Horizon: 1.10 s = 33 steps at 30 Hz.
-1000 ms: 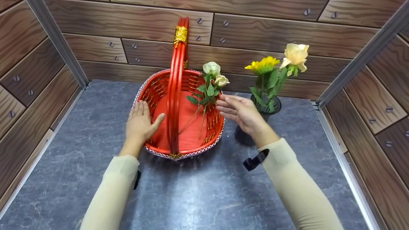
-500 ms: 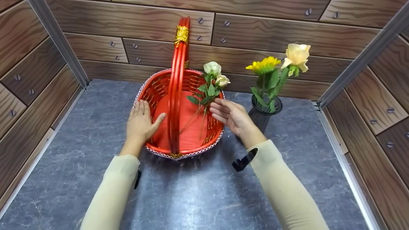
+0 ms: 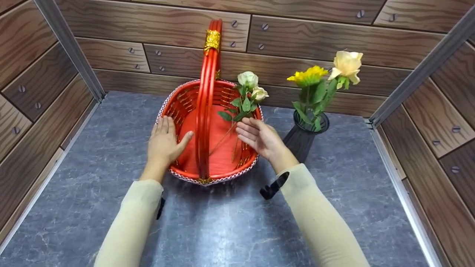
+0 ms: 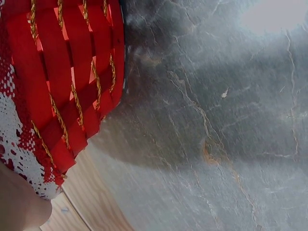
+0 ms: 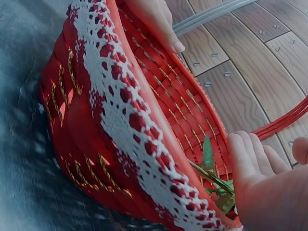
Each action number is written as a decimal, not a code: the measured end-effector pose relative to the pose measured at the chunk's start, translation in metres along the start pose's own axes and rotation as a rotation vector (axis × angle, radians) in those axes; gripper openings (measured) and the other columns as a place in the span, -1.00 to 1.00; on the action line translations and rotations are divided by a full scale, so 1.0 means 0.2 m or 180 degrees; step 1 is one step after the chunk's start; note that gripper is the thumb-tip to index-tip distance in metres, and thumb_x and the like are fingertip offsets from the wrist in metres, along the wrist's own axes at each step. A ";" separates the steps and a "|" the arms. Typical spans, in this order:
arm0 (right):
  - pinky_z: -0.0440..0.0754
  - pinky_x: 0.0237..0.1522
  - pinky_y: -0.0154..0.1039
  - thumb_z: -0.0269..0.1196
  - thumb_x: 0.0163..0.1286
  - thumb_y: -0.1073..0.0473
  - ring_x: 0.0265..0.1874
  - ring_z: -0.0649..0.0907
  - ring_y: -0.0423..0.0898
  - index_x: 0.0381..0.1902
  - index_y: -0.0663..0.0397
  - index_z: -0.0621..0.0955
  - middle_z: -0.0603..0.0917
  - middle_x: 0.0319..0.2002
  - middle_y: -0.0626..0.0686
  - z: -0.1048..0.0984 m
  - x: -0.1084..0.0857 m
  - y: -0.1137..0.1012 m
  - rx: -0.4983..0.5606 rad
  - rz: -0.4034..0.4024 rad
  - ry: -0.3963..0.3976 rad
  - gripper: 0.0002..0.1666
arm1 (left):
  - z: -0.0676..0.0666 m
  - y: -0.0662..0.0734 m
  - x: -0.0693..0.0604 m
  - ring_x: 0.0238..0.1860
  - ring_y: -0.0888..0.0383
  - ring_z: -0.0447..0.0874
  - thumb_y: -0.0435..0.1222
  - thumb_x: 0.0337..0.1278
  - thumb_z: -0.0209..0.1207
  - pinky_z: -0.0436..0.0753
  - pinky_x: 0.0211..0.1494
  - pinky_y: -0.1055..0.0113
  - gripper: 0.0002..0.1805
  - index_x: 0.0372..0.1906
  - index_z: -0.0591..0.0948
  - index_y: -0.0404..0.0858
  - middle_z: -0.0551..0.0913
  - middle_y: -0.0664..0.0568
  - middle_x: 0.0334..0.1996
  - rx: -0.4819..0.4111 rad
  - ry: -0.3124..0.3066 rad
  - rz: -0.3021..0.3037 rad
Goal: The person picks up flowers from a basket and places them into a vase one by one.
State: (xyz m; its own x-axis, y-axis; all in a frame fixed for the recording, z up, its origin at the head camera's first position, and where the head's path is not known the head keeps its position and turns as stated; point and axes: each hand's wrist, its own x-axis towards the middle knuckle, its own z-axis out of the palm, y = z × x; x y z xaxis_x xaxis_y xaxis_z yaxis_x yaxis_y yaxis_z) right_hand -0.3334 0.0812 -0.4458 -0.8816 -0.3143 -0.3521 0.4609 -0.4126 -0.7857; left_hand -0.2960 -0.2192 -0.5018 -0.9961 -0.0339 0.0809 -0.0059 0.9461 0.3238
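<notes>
A red woven basket [image 3: 222, 163] with a tall arched handle [image 3: 206, 96] and white lacy rim trim [image 5: 115, 110] stands in the middle. My left hand [image 3: 163, 142] rests on its left rim, fingers straight and thumb spread inward. Two pale roses [image 3: 253, 85] with green leaves lean in the basket at its right side, stems [image 3: 224, 138] reaching the floor of it. My right hand [image 3: 264, 141] is over the right rim, palm turned inward, fingers extended beside the rose stems. It holds nothing; whether it touches the stems I cannot tell.
Right of the basket stands a dark ribbed vase [image 3: 302, 139] holding a yellow flower [image 3: 308, 76] and a peach rose [image 3: 346, 66]. Wood-patterned walls [image 3: 315, 40] with metal corner posts [image 3: 66, 48] enclose the grey marbled tabletop [image 3: 222, 230] on three sides.
My right hand has moved left from beside the vase, over the basket's right rim toward the rose stems. The left hand has stayed on the left rim.
</notes>
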 end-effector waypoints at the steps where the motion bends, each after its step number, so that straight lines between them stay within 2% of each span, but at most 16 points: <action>1: 0.48 0.34 -0.03 -0.07 0.63 0.09 0.35 0.48 0.15 0.48 0.31 0.27 0.38 0.42 0.30 0.00 0.01 0.00 0.0014 0.0013 0.0000 -0.40 | 0.00 0.00 0.00 0.60 -0.22 -0.23 0.38 0.36 -0.34 -0.19 0.62 -0.04 0.10 0.54 -0.06 -0.49 -0.07 -0.35 0.57 -0.0001 0.0010 0.0000; 6: 0.40 0.40 -0.02 -0.08 0.63 0.08 0.42 0.38 0.17 0.50 0.31 0.22 0.35 0.44 0.28 0.01 0.02 0.03 0.0095 0.0083 -0.0030 -0.38 | 0.00 0.01 0.00 0.60 -0.21 -0.22 0.39 0.36 -0.34 -0.17 0.62 -0.04 0.10 0.54 -0.04 -0.49 -0.06 -0.33 0.57 -0.0006 0.0026 0.0000; 16: 0.31 0.46 -0.05 -0.11 0.63 0.05 0.47 0.31 0.15 0.54 0.30 0.14 0.24 0.50 0.28 0.03 0.05 0.08 0.0108 0.0159 -0.0152 -0.33 | -0.01 0.01 0.00 0.60 -0.22 -0.24 0.39 0.36 -0.36 -0.17 0.62 -0.04 0.10 0.55 -0.06 -0.49 -0.08 -0.33 0.57 0.0007 -0.0013 0.0001; 25: 0.33 0.45 -0.05 -0.09 0.63 0.04 0.45 0.35 0.15 0.51 0.30 0.19 0.27 0.49 0.29 0.06 0.08 0.11 0.0115 0.0161 -0.0066 -0.34 | -0.01 0.00 0.00 0.60 -0.21 -0.23 0.39 0.36 -0.35 -0.16 0.62 -0.03 0.09 0.55 -0.04 -0.48 -0.07 -0.33 0.57 0.0010 0.0008 -0.0004; 33: 0.30 0.47 -0.05 -0.05 0.60 0.03 0.46 0.33 0.15 0.52 0.30 0.16 0.31 0.47 0.29 0.07 0.12 0.14 0.0109 0.0385 0.0075 -0.30 | 0.00 0.00 0.00 0.60 -0.21 -0.25 0.38 0.36 -0.33 -0.20 0.62 -0.03 0.09 0.55 -0.06 -0.48 -0.08 -0.33 0.57 -0.0013 -0.0020 -0.0013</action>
State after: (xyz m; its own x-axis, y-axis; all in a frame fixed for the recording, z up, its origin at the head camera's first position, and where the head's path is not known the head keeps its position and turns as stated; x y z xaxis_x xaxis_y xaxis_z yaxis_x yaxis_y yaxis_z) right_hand -0.3397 0.0499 -0.4682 -0.8214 -0.3434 -0.4554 0.5668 -0.4021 -0.7190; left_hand -0.2963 -0.2190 -0.5009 -0.9966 -0.0358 0.0736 -0.0097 0.9446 0.3280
